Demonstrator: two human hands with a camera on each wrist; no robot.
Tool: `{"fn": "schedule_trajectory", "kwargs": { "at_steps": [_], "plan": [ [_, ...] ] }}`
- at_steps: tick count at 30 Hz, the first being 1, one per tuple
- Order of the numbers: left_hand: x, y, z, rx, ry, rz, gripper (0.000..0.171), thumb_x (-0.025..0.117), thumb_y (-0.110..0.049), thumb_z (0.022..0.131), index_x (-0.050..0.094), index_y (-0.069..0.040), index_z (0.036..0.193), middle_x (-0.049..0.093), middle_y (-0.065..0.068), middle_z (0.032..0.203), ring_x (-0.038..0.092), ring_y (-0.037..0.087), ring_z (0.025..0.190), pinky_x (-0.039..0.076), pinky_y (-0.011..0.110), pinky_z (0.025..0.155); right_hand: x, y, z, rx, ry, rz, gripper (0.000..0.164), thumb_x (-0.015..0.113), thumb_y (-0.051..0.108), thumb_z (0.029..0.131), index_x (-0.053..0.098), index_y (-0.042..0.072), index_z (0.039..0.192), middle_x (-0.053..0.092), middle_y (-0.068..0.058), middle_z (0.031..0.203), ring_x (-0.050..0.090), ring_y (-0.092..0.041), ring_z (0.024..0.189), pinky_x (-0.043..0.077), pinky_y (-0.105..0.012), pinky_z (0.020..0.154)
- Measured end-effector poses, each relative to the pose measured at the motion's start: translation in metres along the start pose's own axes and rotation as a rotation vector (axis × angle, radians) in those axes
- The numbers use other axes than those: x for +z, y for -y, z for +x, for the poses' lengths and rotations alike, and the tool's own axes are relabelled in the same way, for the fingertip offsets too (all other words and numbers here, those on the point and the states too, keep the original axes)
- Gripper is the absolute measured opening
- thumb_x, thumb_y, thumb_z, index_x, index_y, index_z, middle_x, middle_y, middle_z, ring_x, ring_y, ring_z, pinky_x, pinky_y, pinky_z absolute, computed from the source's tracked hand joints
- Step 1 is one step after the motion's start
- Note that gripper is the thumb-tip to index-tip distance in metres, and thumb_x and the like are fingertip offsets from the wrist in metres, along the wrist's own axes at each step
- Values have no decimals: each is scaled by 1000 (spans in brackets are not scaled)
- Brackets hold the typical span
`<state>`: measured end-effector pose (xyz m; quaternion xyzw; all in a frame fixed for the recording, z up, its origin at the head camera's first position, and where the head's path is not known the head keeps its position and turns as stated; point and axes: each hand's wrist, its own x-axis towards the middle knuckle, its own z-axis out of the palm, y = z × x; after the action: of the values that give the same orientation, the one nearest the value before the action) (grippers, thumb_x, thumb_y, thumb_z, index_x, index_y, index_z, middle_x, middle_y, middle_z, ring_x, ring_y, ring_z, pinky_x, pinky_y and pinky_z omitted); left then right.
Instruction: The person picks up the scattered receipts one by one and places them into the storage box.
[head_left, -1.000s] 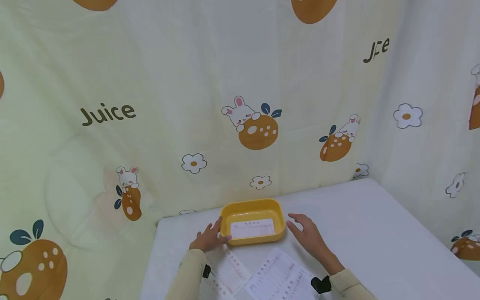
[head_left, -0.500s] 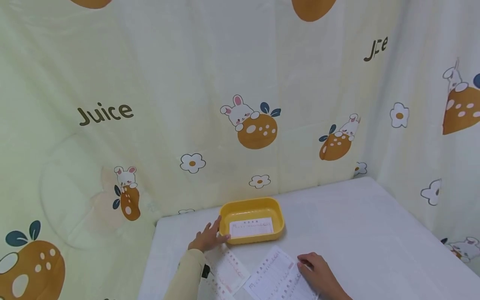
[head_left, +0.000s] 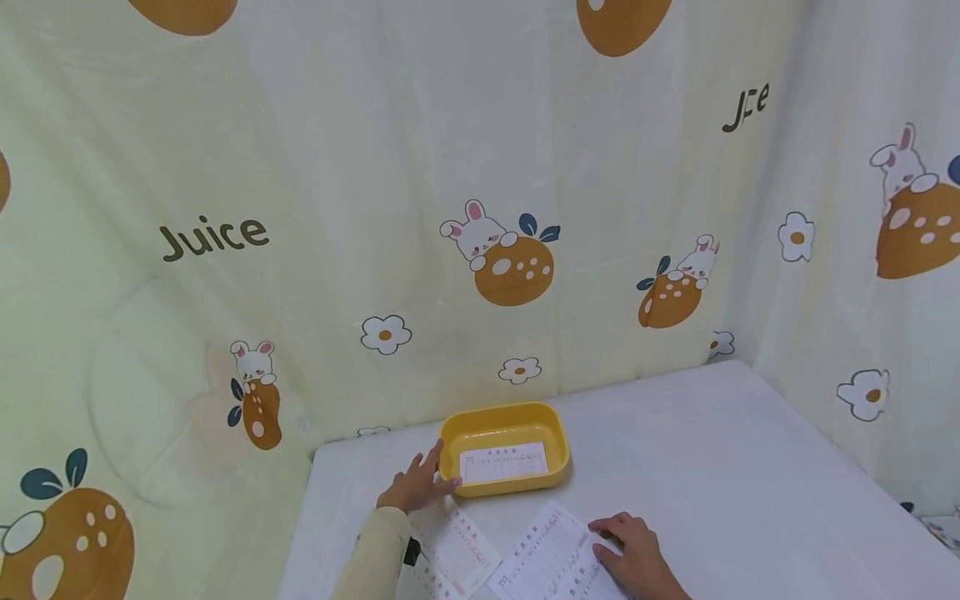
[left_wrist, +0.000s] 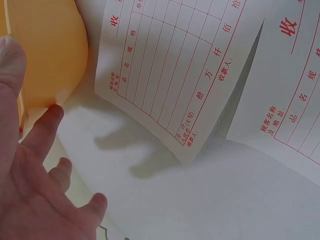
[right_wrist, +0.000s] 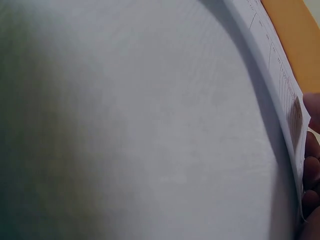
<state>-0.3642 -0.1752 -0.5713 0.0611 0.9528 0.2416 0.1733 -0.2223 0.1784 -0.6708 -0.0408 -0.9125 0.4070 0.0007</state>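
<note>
My left hand [head_left: 411,486] lies at the near left corner of a yellow plastic tray [head_left: 504,414], its fingers spread. In the left wrist view, the thumb [left_wrist: 11,62] is at the tray's rim and the index finger [left_wrist: 47,127] touches its outer wall. One printed receipt sheet [head_left: 504,463] lies inside the tray. My right hand [head_left: 637,557] pinches the right edge of a receipt sheet [head_left: 543,550] in front of the tray. The right wrist view shows that sheet's edge bent up at the fingers [right_wrist: 312,170], which are partly cut off.
Red-printed receipt sheets [left_wrist: 165,75] lie left of the pinched one, beside the tray. A white-covered table [head_left: 697,467] extends to the right. A patterned curtain [head_left: 600,167] hangs behind it.
My right hand has moved from beside the tray's right end down toward the front, to the receipt sheet's right edge. The left hand and tray have stayed in place.
</note>
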Motion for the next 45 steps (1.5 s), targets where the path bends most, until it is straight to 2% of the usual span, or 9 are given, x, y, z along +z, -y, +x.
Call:
{"fn": "schedule_trajectory", "kwargs": {
  "at_steps": [7, 14, 22, 27, 30, 32, 34, 40, 45],
  "plan": [
    [2, 1, 1, -9, -11, 11, 88, 73, -52, 100, 30, -23, 171, 35, 26, 168, 32, 71, 142, 28, 87, 106, 3, -3, 1, -9, -20, -6, 21, 82, 9, 92, 79, 17, 112, 66, 6, 107, 54, -19, 101, 41, -45, 87],
    [4, 2, -1, -27, -14, -6, 89, 74, -53, 99, 29, -25, 171, 33, 24, 170, 32, 70, 143, 28, 87, 107, 2, 1, 1, 2, -20, 18, 13, 82, 9, 93, 75, 19, 95, 64, 8, 98, 54, -17, 95, 43, -45, 87],
    [4, 5, 2, -29, -14, 1, 89, 73, -54, 99, 29, -24, 171, 33, 25, 170, 33, 70, 143, 28, 88, 106, -3, -1, 2, 90, 49, 167, 4, 77, 9, 97, 76, 12, 99, 64, 3, 90, 58, -16, 85, 51, -33, 77],
    [4, 5, 2, -31, -7, 3, 89, 73, -55, 100, 29, -24, 171, 32, 26, 169, 34, 70, 141, 29, 87, 105, -6, -7, -1, 48, 67, 218, 3, 77, 12, 98, 76, 10, 100, 65, 2, 89, 60, -17, 85, 50, -28, 74],
    [5, 5, 2, -34, -9, 7, 89, 73, -55, 99, 30, -24, 170, 33, 26, 169, 36, 70, 140, 30, 87, 105, -9, -9, -2, 20, 83, 236, 5, 77, 13, 99, 77, 9, 101, 66, 2, 89, 61, -18, 86, 50, -27, 74],
    [5, 5, 1, -33, -12, 11, 89, 73, -55, 99, 30, -23, 170, 34, 27, 168, 37, 70, 140, 30, 87, 105, -11, -9, -1, 36, 89, 249, 4, 76, 13, 99, 77, 9, 101, 68, 2, 90, 61, -17, 86, 51, -29, 75],
    [4, 4, 1, -31, -13, 13, 89, 73, -54, 99, 30, -23, 170, 34, 27, 168, 37, 70, 140, 30, 87, 105, -12, -7, 0, 89, 86, 274, 4, 76, 12, 99, 77, 9, 101, 69, 2, 90, 62, -18, 85, 51, -31, 76],
    [2, 2, 0, -26, -11, 19, 89, 73, -54, 99, 30, -23, 170, 34, 27, 168, 37, 70, 139, 31, 87, 105, -15, 0, 0, 254, -46, 395, 13, 75, 14, 101, 78, 3, 105, 73, -2, 92, 63, -19, 82, 52, -34, 73],
    [2, 1, 1, -25, -9, 9, 89, 74, -54, 99, 30, -23, 171, 34, 27, 169, 36, 70, 140, 30, 87, 105, -12, 4, -1, 290, -144, 480, 20, 74, 18, 103, 78, 0, 108, 74, -3, 92, 64, -19, 82, 52, -28, 70]
  ]
}}
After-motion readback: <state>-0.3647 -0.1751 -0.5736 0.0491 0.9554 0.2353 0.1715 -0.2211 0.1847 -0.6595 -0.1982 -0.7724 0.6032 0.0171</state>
